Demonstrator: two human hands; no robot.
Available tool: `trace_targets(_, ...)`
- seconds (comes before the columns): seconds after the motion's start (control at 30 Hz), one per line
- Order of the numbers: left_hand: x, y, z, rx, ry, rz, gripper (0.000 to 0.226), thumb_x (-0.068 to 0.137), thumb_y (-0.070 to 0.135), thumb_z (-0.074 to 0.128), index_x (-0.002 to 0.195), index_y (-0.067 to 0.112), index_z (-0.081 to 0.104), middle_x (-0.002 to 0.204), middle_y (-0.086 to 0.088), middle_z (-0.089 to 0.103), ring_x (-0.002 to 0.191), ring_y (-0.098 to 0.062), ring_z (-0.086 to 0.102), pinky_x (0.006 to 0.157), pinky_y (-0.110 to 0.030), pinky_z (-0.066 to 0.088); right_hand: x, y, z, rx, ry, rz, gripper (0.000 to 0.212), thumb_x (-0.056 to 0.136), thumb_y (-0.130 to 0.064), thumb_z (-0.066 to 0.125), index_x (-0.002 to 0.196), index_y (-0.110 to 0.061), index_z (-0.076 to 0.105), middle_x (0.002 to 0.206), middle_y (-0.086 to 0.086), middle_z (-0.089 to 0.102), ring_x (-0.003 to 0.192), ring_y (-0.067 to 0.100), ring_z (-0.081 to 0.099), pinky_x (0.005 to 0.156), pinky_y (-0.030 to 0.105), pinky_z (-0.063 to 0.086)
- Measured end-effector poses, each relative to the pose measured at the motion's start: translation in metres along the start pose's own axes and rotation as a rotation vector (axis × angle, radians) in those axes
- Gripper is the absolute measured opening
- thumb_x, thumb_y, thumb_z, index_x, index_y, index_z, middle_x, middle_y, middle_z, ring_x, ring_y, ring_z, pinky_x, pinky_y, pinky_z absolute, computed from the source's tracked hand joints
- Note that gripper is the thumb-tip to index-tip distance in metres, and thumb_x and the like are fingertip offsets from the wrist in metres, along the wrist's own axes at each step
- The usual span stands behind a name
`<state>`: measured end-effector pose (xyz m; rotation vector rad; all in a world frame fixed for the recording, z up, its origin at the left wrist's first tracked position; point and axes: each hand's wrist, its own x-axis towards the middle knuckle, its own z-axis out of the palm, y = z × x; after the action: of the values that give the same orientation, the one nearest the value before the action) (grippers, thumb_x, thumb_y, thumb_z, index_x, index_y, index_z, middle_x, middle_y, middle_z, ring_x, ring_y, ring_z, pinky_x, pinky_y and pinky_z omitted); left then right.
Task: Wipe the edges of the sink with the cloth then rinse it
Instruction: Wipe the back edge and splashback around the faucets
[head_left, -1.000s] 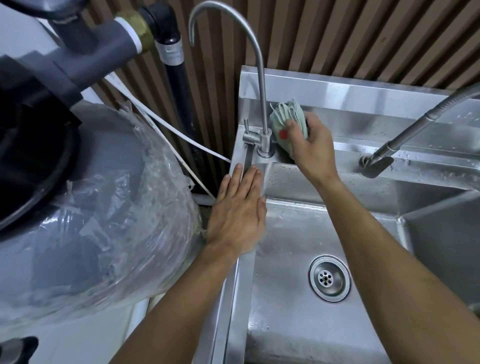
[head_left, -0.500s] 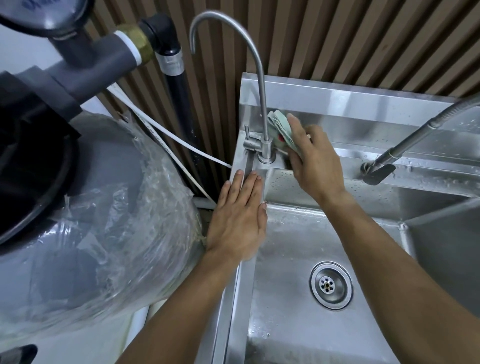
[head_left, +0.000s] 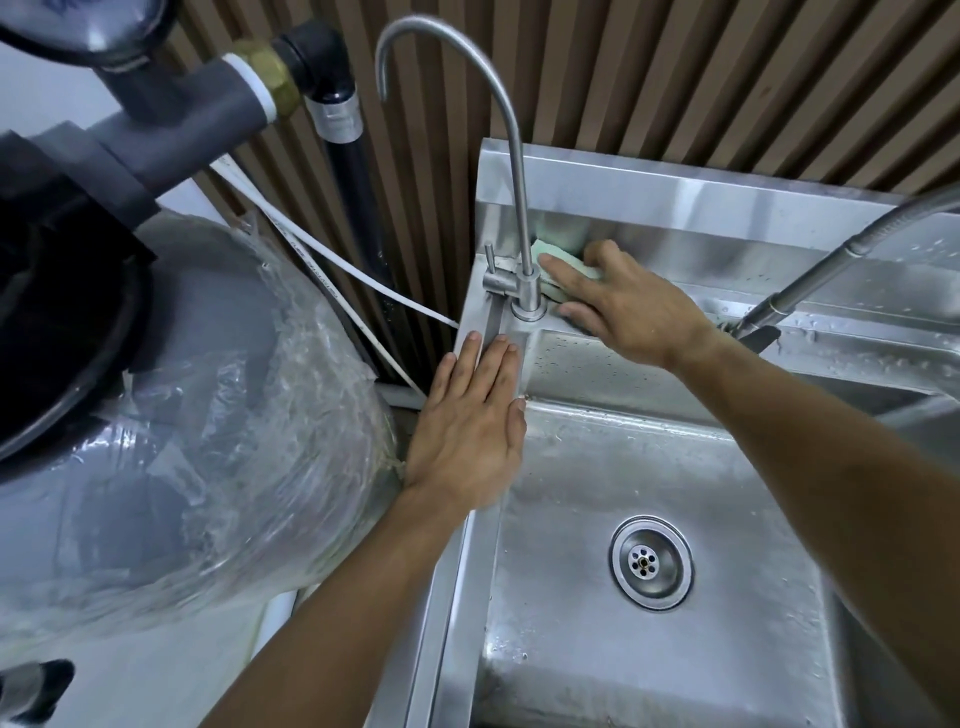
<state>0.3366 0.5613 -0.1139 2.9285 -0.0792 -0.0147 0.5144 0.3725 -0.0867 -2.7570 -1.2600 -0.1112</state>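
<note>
A pale green cloth lies pressed flat on the back ledge of the steel sink, just right of the thin gooseneck tap. My right hand covers most of the cloth, fingers spread over it and holding it down against the ledge. My left hand rests flat, fingers together, on the sink's left rim, holding nothing. The basin below is wet, with a round drain near its middle.
A large grey tank wrapped in clear plastic stands close against the sink's left side. Dark pipes and white tubing run behind it. A flexible spray hose tap reaches in from the right. A slatted brown wall backs everything.
My right hand has brought the cloth down from the upright back panel and flattened it on the ledge beside the tap base. My left hand has stayed on the rim.
</note>
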Motion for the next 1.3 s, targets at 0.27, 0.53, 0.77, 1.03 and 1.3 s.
trace_targets(0.27, -0.002, 0.0, -0.002, -0.018, 0.003, -0.005, 0.061, 0.108, 0.037, 0.017, 0.165, 0.014, 0.014, 0.174, 0.0, 0.009, 0.16, -0.02, -0.004, 0.13, -0.041, -0.002, 0.001, 0.001, 0.009, -0.04, 0.013, -0.072, 0.055, 0.11, -0.029, 0.045, 0.161, -0.017, 0.029, 0.161, 0.016, 0.028, 0.096, 0.033, 0.056, 0.087, 0.049, 0.056)
trace_targets(0.53, -0.002, 0.001, 0.0, -0.023, 0.005, -0.012, 0.059, 0.11, 0.036, 0.018, 0.165, 0.017, 0.009, 0.174, 0.003, 0.004, 0.16, -0.017, -0.008, 0.129, -0.038, -0.007, 0.017, -0.004, 0.016, 0.045, 0.069, -0.136, 0.052, 0.112, -0.028, 0.041, 0.162, -0.022, 0.029, 0.169, -0.006, 0.025, 0.079, 0.024, 0.041, 0.074, 0.031, 0.043)
trace_targets(0.77, -0.003, 0.003, -0.005, -0.011, -0.011, -0.027, 0.059, 0.111, 0.037, 0.018, 0.165, 0.017, 0.007, 0.174, 0.003, 0.002, 0.159, -0.017, -0.011, 0.129, -0.038, -0.007, 0.004, 0.015, 0.011, 0.127, 0.056, -0.089, 0.048, 0.11, -0.034, 0.041, 0.158, -0.031, 0.036, 0.165, -0.009, 0.033, 0.112, 0.036, 0.063, 0.091, 0.045, 0.053)
trace_targets(1.03, -0.003, 0.004, -0.004, 0.016, -0.011, -0.02, 0.06, 0.109, 0.036, 0.02, 0.165, 0.016, 0.014, 0.173, 0.001, 0.01, 0.16, -0.019, -0.004, 0.13, -0.04, -0.002, 0.027, -0.002, 0.009, -0.018, 0.046, -0.157, 0.049, 0.11, -0.039, 0.036, 0.159, -0.034, 0.033, 0.167, -0.017, 0.025, 0.083, 0.029, 0.058, 0.069, 0.046, 0.06)
trace_targets(1.3, -0.003, 0.003, -0.006, 0.014, -0.013, -0.023, 0.06, 0.109, 0.037, 0.017, 0.165, 0.015, 0.014, 0.173, 0.0, 0.01, 0.16, -0.02, -0.005, 0.13, -0.041, -0.001, -0.001, 0.011, 0.003, -0.086, 0.089, -0.091, 0.052, 0.107, -0.02, 0.054, 0.156, -0.031, 0.043, 0.162, -0.013, 0.039, 0.086, 0.032, 0.052, 0.059, 0.044, 0.058)
